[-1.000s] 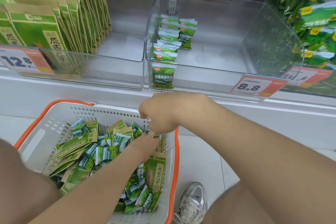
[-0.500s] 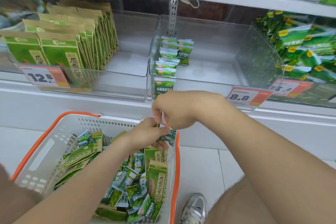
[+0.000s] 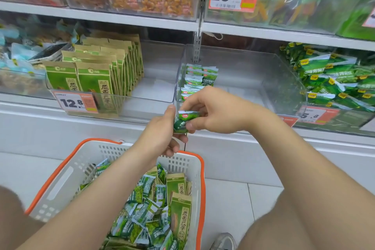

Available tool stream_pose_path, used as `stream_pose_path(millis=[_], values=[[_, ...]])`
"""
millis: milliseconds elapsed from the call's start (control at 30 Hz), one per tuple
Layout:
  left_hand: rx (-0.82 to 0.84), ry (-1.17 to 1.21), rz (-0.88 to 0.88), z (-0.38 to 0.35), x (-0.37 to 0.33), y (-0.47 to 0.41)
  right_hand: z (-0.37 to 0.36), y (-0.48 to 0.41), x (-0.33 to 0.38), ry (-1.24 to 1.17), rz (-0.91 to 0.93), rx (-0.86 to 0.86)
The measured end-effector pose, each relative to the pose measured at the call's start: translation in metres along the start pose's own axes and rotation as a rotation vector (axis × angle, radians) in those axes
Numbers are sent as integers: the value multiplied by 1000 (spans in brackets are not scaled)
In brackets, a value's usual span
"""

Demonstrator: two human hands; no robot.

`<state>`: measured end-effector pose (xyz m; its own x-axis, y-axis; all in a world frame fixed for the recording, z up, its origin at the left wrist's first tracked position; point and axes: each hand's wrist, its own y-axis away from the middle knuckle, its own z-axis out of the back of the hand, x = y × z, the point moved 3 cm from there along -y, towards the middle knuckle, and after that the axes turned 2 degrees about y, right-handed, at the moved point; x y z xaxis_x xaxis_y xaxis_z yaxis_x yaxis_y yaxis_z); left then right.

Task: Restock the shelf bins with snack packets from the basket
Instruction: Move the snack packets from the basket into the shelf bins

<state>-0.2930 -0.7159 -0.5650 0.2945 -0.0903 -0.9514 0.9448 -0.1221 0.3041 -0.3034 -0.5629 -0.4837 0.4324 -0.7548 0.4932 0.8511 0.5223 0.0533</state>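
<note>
A white basket with an orange rim (image 3: 67, 170) sits on the floor, holding several small green snack packets (image 3: 142, 221) and taller kraft-and-green packs (image 3: 181, 217). Above it, my left hand (image 3: 162, 134) and my right hand (image 3: 213, 111) meet on a small bunch of green packets (image 3: 183, 120), gripped between the fingers of both. Just behind the hands stands a clear shelf bin (image 3: 263, 79) with a short row of the same green packets (image 3: 195, 79) along its left wall.
The bin to the left (image 3: 158, 79) holds upright kraft packs (image 3: 95, 79) behind a 12.8 price tag. A bin at the right is piled with green bags (image 3: 334, 81). An upper shelf carries more bins. My shoe (image 3: 223, 241) is beside the basket.
Both hands rose from the basket's back edge to the front of the clear bin, now holding green packets. The view tilted upward, revealing the upper shelf.
</note>
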Motion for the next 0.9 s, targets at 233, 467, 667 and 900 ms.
stream_pose_path(millis=[233, 467, 667, 900], values=[[-49, -269, -635, 1, -24, 3, 20, 4, -13, -205, -139, -125], [-77, 222, -322, -4, -32, -5, 26, 1, -24, -526, -209, -172], [-270, -25, -566, 1, -62, -9, 38, -14, -49, -739, -363, -304], [-508, -546, -833, 4, -67, -44, 49, -54, -128, -322, -622, -636]])
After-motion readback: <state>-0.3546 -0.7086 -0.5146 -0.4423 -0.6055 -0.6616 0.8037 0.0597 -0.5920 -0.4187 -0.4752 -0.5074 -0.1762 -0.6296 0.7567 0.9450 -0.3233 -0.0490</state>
